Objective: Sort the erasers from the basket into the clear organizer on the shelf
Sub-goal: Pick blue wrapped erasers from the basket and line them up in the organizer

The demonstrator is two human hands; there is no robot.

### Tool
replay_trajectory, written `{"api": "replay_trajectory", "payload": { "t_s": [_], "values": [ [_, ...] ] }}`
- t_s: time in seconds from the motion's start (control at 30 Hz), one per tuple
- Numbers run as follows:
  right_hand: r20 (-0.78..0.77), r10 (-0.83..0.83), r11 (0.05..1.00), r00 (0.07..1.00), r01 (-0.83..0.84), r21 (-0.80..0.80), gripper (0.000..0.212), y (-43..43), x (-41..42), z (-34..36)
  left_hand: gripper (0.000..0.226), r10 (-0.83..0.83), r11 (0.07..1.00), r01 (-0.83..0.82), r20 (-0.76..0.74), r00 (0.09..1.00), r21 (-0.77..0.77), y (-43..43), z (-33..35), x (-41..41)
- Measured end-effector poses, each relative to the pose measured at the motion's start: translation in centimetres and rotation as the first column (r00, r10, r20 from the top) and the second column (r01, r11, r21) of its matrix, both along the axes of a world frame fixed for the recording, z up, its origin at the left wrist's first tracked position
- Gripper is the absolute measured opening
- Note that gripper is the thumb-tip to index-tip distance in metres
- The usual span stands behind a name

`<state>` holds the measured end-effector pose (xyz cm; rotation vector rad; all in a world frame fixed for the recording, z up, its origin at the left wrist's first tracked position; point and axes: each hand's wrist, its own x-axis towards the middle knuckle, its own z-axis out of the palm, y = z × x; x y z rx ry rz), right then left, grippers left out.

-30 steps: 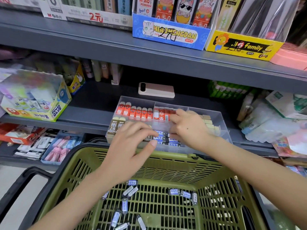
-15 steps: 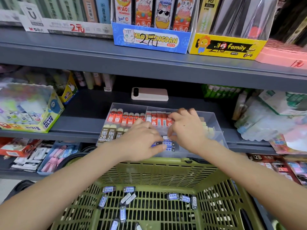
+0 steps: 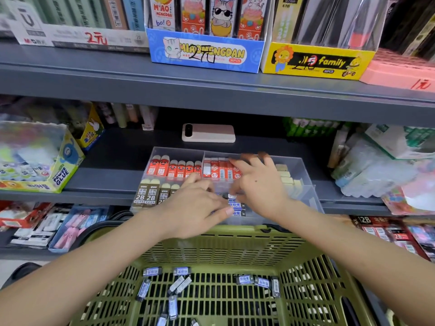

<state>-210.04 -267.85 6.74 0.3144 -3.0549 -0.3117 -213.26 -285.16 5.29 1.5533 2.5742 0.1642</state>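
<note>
Left hand point(image 3: 195, 209) now sits closer beside right hand point(image 3: 259, 187) over the clear organizer's point(image 3: 306, 182) blue-labelled erasers point(image 3: 236, 205). Both hands' fingers curl, grip indiscernible. Six red smiley erasers point(image 3: 181, 169) stand behind.

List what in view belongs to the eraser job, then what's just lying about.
Job: green basket, loose erasers in it, clear organizer, left hand, right hand.

Lying about: pink phone, Power Glue box, blue cat box, yellow family box.

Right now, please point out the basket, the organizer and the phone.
green basket point(image 3: 211, 249): head view, far wall.
clear organizer point(image 3: 179, 153): head view, back wall, left part.
pink phone point(image 3: 211, 134): head view, middle of its back.
</note>
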Motion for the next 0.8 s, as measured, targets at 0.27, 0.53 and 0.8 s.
{"api": "replay_trajectory", "payload": {
  "t_s": [0.27, 0.53, 0.8],
  "values": [
    [-0.003, -0.124, 0.99, 0.992, 0.124, -0.068, 0.017, -1.1, 0.0, -1.2, 0.079, -0.04, 0.999, 0.042, -0.124, 0.991, 0.008, -0.3, -0.2, 0.4],
    [-0.043, 0.003, 0.991, 0.999, 0.003, 0.137, 0.011, -1.2, 0.0, -0.5, 0.08, -0.053, 0.999, 0.051, -0.148, 0.988, -0.017, -0.3, -0.2, 0.4],
    [0.045, 0.007, 0.992, 0.999, -0.013, 0.125, 0.023, -0.9, 0.5, 0.3, 0.066, -0.046, 0.997, 0.052, -0.111, 0.993, 0.05, -0.4, -0.5, 0.3]
  ]
}}
